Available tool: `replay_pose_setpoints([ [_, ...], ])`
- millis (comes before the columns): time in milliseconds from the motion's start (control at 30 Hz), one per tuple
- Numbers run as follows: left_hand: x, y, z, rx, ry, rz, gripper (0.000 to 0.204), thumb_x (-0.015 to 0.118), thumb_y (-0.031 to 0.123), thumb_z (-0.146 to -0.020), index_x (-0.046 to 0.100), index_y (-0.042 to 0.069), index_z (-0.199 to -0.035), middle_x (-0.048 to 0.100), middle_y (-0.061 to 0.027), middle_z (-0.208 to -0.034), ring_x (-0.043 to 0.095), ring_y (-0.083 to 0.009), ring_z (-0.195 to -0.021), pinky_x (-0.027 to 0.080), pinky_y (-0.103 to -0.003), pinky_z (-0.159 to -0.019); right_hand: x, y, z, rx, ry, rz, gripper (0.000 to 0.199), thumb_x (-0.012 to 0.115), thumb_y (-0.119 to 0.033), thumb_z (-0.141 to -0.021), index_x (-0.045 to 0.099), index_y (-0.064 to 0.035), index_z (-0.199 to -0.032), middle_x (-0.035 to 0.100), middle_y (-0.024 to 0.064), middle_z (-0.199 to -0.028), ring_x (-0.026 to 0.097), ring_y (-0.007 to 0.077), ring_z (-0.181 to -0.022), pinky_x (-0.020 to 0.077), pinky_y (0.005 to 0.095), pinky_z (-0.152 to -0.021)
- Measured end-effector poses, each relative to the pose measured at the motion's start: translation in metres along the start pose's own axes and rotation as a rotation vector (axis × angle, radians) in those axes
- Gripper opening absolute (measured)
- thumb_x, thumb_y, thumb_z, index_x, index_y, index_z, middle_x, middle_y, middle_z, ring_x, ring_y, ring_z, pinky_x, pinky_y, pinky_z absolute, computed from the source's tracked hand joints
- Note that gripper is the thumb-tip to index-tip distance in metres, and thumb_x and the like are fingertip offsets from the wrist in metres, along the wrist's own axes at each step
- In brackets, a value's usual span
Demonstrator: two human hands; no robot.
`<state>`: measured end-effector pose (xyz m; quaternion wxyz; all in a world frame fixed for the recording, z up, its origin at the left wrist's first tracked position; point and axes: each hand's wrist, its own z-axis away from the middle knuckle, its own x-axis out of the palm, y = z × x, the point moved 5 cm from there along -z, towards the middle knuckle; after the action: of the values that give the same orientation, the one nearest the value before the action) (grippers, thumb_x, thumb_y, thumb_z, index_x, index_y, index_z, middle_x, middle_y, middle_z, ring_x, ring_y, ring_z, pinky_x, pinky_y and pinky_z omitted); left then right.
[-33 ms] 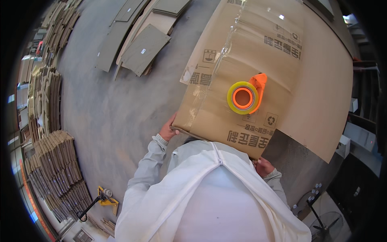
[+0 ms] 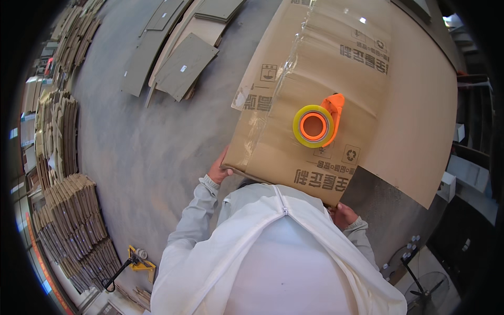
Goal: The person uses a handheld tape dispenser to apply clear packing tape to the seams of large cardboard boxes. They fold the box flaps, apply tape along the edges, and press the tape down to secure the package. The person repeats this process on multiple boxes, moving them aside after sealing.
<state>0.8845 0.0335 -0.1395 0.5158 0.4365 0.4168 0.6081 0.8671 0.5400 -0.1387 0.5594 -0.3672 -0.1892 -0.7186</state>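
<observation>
Person's L hand pinches the near L corner of a long brown carton; R hand is curled at the near R corner, seemingly gripping, tho its fingertips are hidden. Carton runs from btwn the hands straight out ahead, past the top of view. To hold it well, I'd keep both corners level & pull evenly, thumbs clear of the loose edge by the L hand. Main nuisance: tape dispenser, orange w/ yellow roll, loose on top, ahead of & btwn both hands; any tilt could slide it off. White jacket hangs btwn the hands & could snag. Beyond R hand, a flat brown sheet sits close alongside. Ahead of L hand, well off, grey panels on the floor; out to its L, cardboard stacks. Behind R hand: a fan.
</observation>
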Motion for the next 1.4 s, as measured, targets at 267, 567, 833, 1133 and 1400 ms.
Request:
replay_pose_setpoints([
  [267, 0.005, -0.040, 0.001, 0.043, 0.340, 0.093, 0.085, 0.080, 0.044, -0.079, 0.048, -0.003, -0.143, 0.058, -0.0099, -0.134, 0.054, -0.0199, -0.123, 0.041, -0.034, -0.105, 0.016, -0.008, -0.040, -0.498, 0.424, 0.445, 0.085, 0.077, -0.036, -0.087, 0.030, -0.0050, -0.151, 0.047, 0.0107, -0.145, 0.044, 0.0249, -0.134, 0.0355, 0.0385, -0.111],
  [567, 0.003, -0.053, -0.003, -0.028, 0.382, 0.203, 0.079, 0.084, 0.038, -0.079, 0.052, -0.001, -0.139, 0.061, -0.0104, -0.128, 0.060, -0.0190, -0.112, 0.049, -0.032, -0.095, 0.020, -0.014, -0.042, -0.603, 0.480, 0.608, 0.080, 0.080, -0.025, -0.082, 0.036, -0.0042, -0.146, 0.053, 0.0116, -0.137, 0.050, 0.0243, -0.126, 0.0380, 0.0373, -0.110],
  [833, 0.020, -0.048, 0.003, -0.003, 0.645, 0.306, 0.079, 0.088, 0.033, -0.075, 0.050, 0.000, -0.136, 0.062, -0.0101, -0.121, 0.061, -0.0216, -0.106, 0.052, -0.033, -0.091, 0.024, -0.021, -0.042, -0.493, 0.234, 0.627, 0.088, 0.082, -0.028, -0.081, 0.031, -0.0035, -0.148, 0.050, 0.0111, -0.139, 0.047, 0.0229, -0.128, 0.0374, 0.0366, -0.110],
  [1133, 0.037, -0.047, 0.007, 0.070, 0.826, 0.314, 0.085, 0.089, 0.040, -0.073, 0.049, 0.003, -0.138, 0.060, -0.0107, -0.123, 0.059, -0.0197, -0.108, 0.049, -0.033, -0.094, 0.228, -0.064, -0.050, -0.775, 0.272, 2.281, 0.092, 0.081, -0.025, -0.075, 0.032, 0.0006, -0.149, 0.036, 0.0249, -0.151, 0.034, 0.0399, -0.143, 0.0285, 0.0469, -0.118],
  [1400, 0.070, -0.056, 0.012, 0.023, 1.017, 0.591, 0.116, 0.090, 0.035, -0.072, 0.015, 0.006, -0.155, 0.043, -0.0186, -0.142, 0.048, -0.0259, -0.125, 0.044, -0.037, -0.104, 0.258, 0.016, -0.155, -0.758, -0.330, 2.663, 0.081, 0.072, -0.033, -0.079, 0.041, 0.0046, -0.144, 0.028, 0.0232, -0.158, 0.022, 0.0363, -0.150, 0.0145, 0.0566, -0.121],
])
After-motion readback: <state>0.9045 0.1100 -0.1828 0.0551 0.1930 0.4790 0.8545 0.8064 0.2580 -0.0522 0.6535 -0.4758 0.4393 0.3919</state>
